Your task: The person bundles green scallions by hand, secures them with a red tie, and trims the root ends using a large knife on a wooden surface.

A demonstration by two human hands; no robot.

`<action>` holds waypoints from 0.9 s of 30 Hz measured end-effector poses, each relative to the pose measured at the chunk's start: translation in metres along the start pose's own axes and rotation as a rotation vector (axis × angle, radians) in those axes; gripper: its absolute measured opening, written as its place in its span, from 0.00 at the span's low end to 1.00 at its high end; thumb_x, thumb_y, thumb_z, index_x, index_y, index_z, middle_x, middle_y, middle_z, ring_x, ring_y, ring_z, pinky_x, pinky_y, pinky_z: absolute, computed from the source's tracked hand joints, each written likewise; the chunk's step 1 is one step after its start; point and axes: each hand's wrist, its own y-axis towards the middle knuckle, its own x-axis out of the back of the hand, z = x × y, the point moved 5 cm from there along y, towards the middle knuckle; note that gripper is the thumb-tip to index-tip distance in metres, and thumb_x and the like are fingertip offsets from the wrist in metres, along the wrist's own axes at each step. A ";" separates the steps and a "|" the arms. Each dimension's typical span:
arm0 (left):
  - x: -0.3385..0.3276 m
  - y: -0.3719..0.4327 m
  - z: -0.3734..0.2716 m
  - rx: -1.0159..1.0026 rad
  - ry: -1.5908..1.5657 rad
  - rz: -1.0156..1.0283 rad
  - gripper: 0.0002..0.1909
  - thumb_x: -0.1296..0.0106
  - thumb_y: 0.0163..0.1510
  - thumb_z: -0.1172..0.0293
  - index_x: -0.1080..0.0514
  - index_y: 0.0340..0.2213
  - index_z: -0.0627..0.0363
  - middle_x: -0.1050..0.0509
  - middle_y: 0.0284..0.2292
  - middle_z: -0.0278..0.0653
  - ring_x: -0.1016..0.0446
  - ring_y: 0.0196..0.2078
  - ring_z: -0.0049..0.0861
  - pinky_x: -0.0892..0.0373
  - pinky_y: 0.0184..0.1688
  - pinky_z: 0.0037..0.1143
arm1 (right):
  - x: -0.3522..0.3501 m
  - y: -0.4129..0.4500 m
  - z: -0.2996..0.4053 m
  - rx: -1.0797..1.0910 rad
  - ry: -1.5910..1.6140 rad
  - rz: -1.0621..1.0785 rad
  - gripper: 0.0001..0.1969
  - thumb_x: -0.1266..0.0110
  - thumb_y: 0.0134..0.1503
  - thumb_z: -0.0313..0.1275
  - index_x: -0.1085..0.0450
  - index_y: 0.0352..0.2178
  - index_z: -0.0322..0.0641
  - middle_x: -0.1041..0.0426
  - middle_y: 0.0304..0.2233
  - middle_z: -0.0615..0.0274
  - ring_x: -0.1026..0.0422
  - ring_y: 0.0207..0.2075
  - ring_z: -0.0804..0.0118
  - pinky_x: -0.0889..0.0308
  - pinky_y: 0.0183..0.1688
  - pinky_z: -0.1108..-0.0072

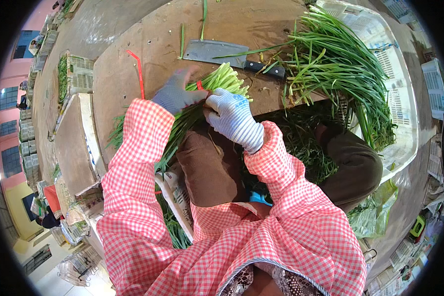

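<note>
A bundle of green leafy stalks, apparently garlic chives (222, 79), lies across the near edge of the wooden board, its pale cut ends pointing right. A red tie (199, 85) circles it near those ends. My left hand (177, 90), in a grey-blue knit glove, wraps over the bundle with its thumb in front. In a striped white-blue glove, my right hand (231, 118) is pinched closed by the tie and the left thumb; its fingers hide the tie's ends. Beyond the bundle lies a cleaver (218, 51) with a black handle. Another red tie (138, 72) rests left of my hands.
Loose chives (329, 66) are heaped at right, over the board's edge and a white plastic crate (403, 100). Leaf scraps (303, 140) lie below the board (133, 33). A clear green plastic bag (377, 211) is at lower right. Stacked crates stand at left.
</note>
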 end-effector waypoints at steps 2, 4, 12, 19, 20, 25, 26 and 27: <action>-0.008 0.002 0.005 -0.011 -0.060 0.074 0.39 0.42 0.45 0.49 0.38 0.49 0.69 0.32 0.45 0.56 0.33 0.49 0.41 0.40 0.53 0.29 | 0.003 0.002 -0.001 0.021 0.030 0.003 0.07 0.45 0.43 0.28 0.32 0.24 0.36 0.33 0.23 0.51 0.31 0.28 0.46 0.35 0.30 0.65; -0.012 -0.004 -0.002 -0.033 -0.086 0.023 0.41 0.44 0.45 0.45 0.38 0.49 0.70 0.32 0.45 0.56 0.33 0.49 0.41 0.40 0.53 0.29 | 0.006 -0.003 -0.002 0.069 0.047 0.085 0.06 0.45 0.44 0.28 0.31 0.24 0.36 0.33 0.24 0.51 0.31 0.28 0.47 0.35 0.30 0.65; -0.015 -0.015 -0.012 0.108 0.303 0.102 0.61 0.39 0.30 0.36 0.48 0.56 0.67 0.40 0.53 0.57 0.41 0.56 0.46 0.44 0.57 0.34 | 0.100 -0.001 -0.067 -0.082 -0.254 -0.109 0.12 0.43 0.44 0.33 0.28 0.31 0.40 0.29 0.26 0.55 0.28 0.29 0.55 0.32 0.31 0.70; -0.004 -0.022 -0.030 0.146 0.509 -0.060 0.58 0.36 0.28 0.40 0.46 0.55 0.64 0.38 0.48 0.54 0.39 0.51 0.46 0.41 0.53 0.36 | 0.092 0.044 -0.090 -0.046 -0.753 0.480 0.27 0.41 0.42 0.33 0.38 0.46 0.43 0.31 0.36 0.51 0.29 0.38 0.48 0.31 0.38 0.65; -0.001 -0.029 -0.035 0.121 0.579 -0.151 0.58 0.36 0.27 0.40 0.46 0.54 0.64 0.37 0.46 0.53 0.38 0.49 0.46 0.40 0.51 0.37 | 0.089 0.047 -0.093 -0.065 -0.770 0.533 0.27 0.41 0.42 0.32 0.38 0.46 0.43 0.31 0.36 0.51 0.29 0.38 0.48 0.31 0.37 0.65; -0.003 -0.055 -0.049 0.101 0.584 -0.217 0.64 0.34 0.23 0.39 0.50 0.57 0.61 0.38 0.46 0.55 0.41 0.51 0.48 0.42 0.53 0.38 | 0.093 0.050 -0.091 -0.105 -0.637 0.502 0.20 0.45 0.44 0.32 0.34 0.40 0.36 0.28 0.34 0.47 0.27 0.38 0.48 0.31 0.38 0.64; -0.002 -0.052 -0.052 0.128 0.567 -0.193 0.65 0.34 0.22 0.40 0.51 0.58 0.59 0.38 0.47 0.56 0.40 0.50 0.48 0.42 0.53 0.38 | 0.098 0.046 -0.094 -0.136 -0.603 0.472 0.21 0.44 0.44 0.33 0.34 0.40 0.36 0.27 0.33 0.47 0.27 0.37 0.48 0.31 0.38 0.64; 0.003 -0.050 -0.052 0.161 0.554 -0.162 0.64 0.34 0.22 0.40 0.51 0.58 0.59 0.38 0.47 0.57 0.40 0.51 0.49 0.42 0.53 0.38 | 0.101 0.045 -0.092 -0.154 -0.563 0.438 0.21 0.44 0.44 0.35 0.34 0.40 0.37 0.27 0.33 0.47 0.27 0.37 0.47 0.31 0.39 0.64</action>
